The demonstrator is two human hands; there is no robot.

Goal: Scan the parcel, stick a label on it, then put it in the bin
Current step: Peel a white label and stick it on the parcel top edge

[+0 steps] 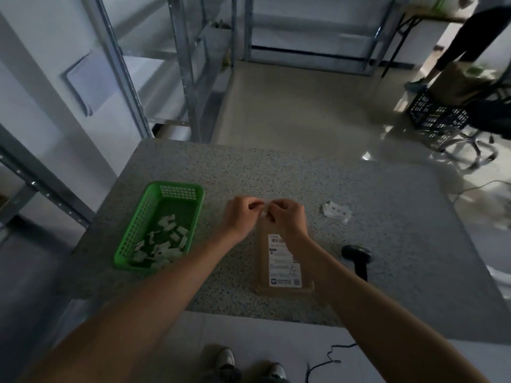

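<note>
Both hands are meeting above the far end of the brown parcel (284,261), and it looks like the labelling step is under way. The left hand (240,215) and right hand (287,217) are pinching a small white label (264,212) between their fingertips, apparently peeling it from its backing. The parcel is lying flat on the speckled table (387,244), printed shipping sticker facing up, directly under and just nearer than the hands. The black barcode scanner (356,257) is resting to its right, more loose labels (336,211) beyond. Next, I'd say, the label needs pressing down flat on the parcel, then the parcel is going into the green basket (138,233) on the left, which is holding white scraps.
</note>
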